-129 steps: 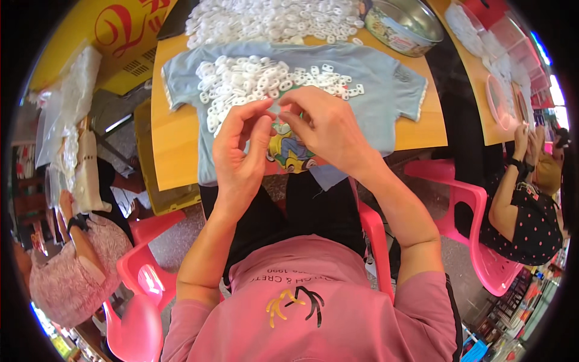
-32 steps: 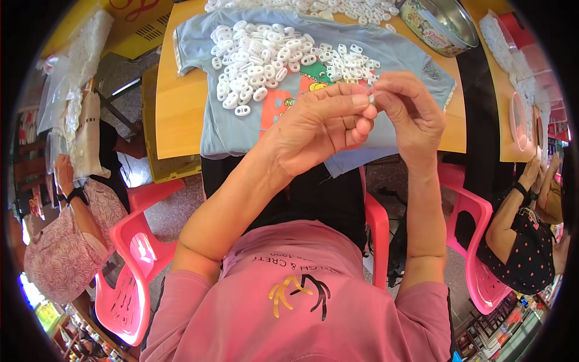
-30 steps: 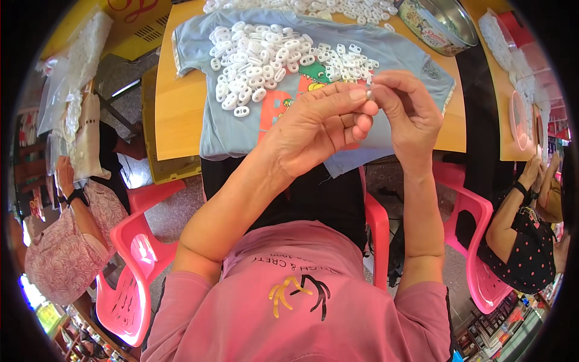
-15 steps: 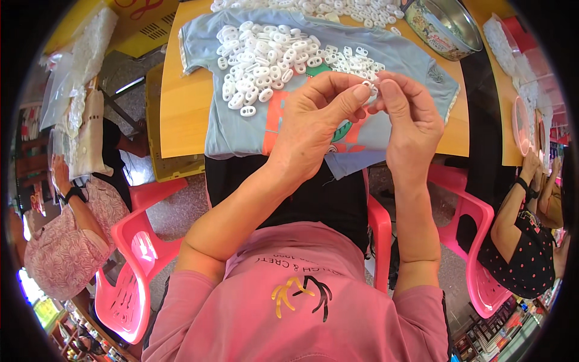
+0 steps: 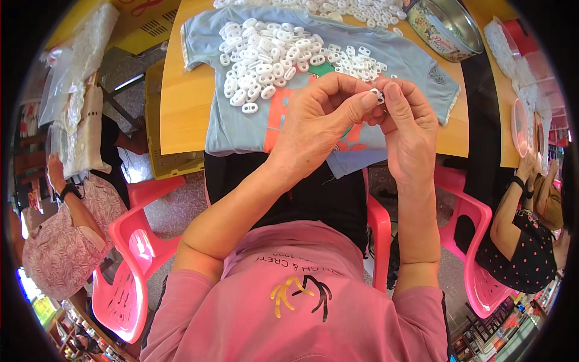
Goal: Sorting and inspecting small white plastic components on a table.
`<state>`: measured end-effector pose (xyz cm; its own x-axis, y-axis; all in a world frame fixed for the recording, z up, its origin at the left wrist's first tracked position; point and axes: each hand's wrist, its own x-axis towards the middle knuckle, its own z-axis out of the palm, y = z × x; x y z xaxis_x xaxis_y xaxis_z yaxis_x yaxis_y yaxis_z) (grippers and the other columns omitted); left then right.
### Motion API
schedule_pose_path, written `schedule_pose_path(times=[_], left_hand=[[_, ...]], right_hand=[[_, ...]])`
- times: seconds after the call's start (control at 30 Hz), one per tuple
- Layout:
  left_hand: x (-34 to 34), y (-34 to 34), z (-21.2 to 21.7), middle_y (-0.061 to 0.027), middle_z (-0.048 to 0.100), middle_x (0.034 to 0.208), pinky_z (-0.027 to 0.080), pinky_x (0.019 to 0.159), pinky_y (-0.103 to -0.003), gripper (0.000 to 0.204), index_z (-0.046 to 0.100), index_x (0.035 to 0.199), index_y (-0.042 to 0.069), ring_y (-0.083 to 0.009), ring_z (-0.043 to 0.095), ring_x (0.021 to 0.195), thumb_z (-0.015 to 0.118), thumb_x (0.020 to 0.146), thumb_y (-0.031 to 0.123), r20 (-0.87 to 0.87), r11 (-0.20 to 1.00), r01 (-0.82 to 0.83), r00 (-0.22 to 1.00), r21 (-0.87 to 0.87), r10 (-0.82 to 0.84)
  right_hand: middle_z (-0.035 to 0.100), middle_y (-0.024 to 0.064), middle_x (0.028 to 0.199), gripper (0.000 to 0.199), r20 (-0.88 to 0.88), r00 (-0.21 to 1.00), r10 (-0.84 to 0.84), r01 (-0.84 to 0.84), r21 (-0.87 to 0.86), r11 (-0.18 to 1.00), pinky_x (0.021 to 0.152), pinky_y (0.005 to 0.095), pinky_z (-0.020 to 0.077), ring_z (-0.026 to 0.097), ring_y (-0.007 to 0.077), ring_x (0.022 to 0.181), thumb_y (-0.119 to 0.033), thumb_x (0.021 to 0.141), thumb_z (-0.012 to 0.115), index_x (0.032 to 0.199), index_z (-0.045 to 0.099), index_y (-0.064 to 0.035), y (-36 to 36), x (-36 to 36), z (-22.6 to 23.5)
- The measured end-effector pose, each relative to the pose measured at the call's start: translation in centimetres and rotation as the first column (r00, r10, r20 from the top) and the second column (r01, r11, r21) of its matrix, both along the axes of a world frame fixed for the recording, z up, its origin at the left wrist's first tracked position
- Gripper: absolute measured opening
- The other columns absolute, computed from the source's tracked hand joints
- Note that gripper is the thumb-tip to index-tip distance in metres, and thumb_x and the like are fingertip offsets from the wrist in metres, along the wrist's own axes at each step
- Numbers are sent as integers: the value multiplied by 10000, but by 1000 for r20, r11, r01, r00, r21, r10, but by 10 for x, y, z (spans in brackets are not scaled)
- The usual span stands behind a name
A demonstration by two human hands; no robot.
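My left hand (image 5: pixel 319 123) and my right hand (image 5: pixel 405 130) meet over the near edge of the table, and together their fingertips pinch one small white plastic piece (image 5: pixel 378 96). Just beyond them a light blue T-shirt (image 5: pixel 416 66) lies flat on the wooden table (image 5: pixel 181 114). A heap of several white plastic pieces (image 5: pixel 265 57) rests on the shirt, and a smaller scatter of white pieces (image 5: pixel 356 60) lies right behind my fingers. My palms hide part of the shirt's coloured print.
A round metal tin (image 5: pixel 446 24) stands at the far right of the table, with more white pieces (image 5: pixel 356 9) along the far edge. Pink plastic chairs (image 5: pixel 129 253) flank me. A person in a patterned top (image 5: pixel 66 229) sits left; another in a dotted dress (image 5: pixel 525 241) sits right.
Both hands have shifted from the left-centre of the shirt toward the right and slightly farther out, staying joined on a small white piece. The view has tilted a little.
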<state>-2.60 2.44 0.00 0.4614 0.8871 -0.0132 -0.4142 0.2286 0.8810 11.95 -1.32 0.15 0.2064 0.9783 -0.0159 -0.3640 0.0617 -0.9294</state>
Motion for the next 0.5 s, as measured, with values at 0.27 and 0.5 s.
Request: schedule_pose_path(times=[0.27,0.5], left_hand=[[0,2,-1,-43,655,835,450,610,-191,177,599,986,-11,-62,579,739,634,929,152,-23,1000,21,1000,5,-20],[0,2,1,-43,647,826,466,640,-213,165,590,976,-17,-76,577,734,625,931,138,-13,1000,11,1000,8,-11]], right_hand=[[649,52,970,195,-11,1000,28,-28,10,1000,671,270,465,568,118,767,-186,970,565,1045,625,-17,0,2,1],[652,48,926,192,11,1000,30,-30,19,999,652,267,463,564,118,742,-181,965,573,1046,623,-14,1,3,1]])
